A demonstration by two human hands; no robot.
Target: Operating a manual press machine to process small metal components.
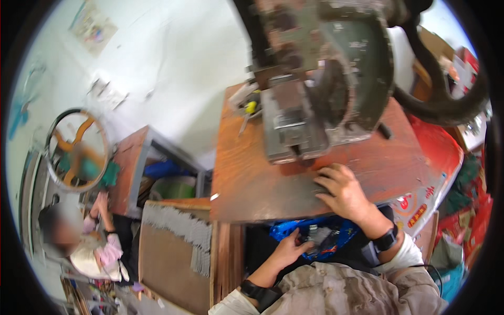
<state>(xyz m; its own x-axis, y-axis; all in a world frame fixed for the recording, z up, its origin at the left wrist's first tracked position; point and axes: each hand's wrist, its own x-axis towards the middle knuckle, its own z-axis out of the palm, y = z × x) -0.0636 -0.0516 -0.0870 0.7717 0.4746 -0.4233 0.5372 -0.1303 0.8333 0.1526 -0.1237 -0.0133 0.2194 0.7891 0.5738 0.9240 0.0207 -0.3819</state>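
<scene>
My right hand (342,193) rests at the front of the wooden table (252,194), just below the press. Its fingers are bent and spread apart, and nothing shows in them. Beyond the fingertips stands a heavy, worn green press (362,68) with a metal block (294,123) at its base. My left hand (287,251) is lower, over my lap, at the side of a blue plastic bag (344,236). Its thumb and forefinger are apart beside small shiny metal pieces (319,234) in the bag. The other left fingers are partly hidden.
A yellow-handled screwdriver (250,108) lies at the table's far left. Left of me is a wooden tray (176,262) with rows of grey parts (181,226). A person (86,241) sits further left beside a large handwheel (79,149). Red sacks (433,157) stand at the right.
</scene>
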